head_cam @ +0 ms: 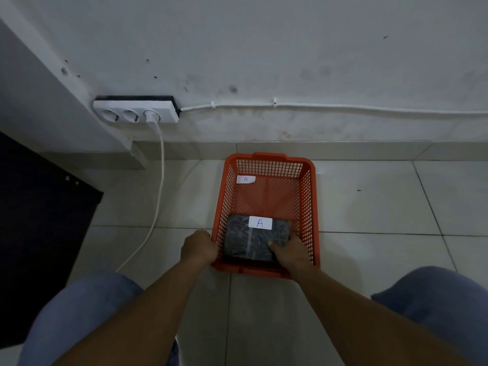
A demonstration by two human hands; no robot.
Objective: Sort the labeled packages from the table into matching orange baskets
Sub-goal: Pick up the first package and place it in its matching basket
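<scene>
At the far left of the frame a dark panel fills the edge. Above and just right of it, a white socket strip is fixed to the wall, with a white cable plugged into its rightmost outlet and trailing down across the tiled floor toward the lower centre.

The left hand sits at the lower centre, closed over the near-left rim corner of the orange basket. This grip most likely steadies the basket so that it does not slide on the smooth tiles while the package goes in.

The basket stands on the floor at the centre of the frame, its far end near the wall. A white tag marked "A" is attached inside at its far-left wall.

The basket holds a single item: a dark wrapped package bearing a white label marked "A", lying at the near end, label upward. The label letter matches the basket tag, so the placement is judged correct. The rest of the basket floor is bare mesh.

The right hand reaches over the near rim, thumb on top of the package's near-right corner, fingers hidden beneath or beside it. The grasp appears closed on the package; whether the package already rests fully on the mesh cannot be told.

Denim-clad knees occupy both lower corners, consistent with a crouch.
</scene>
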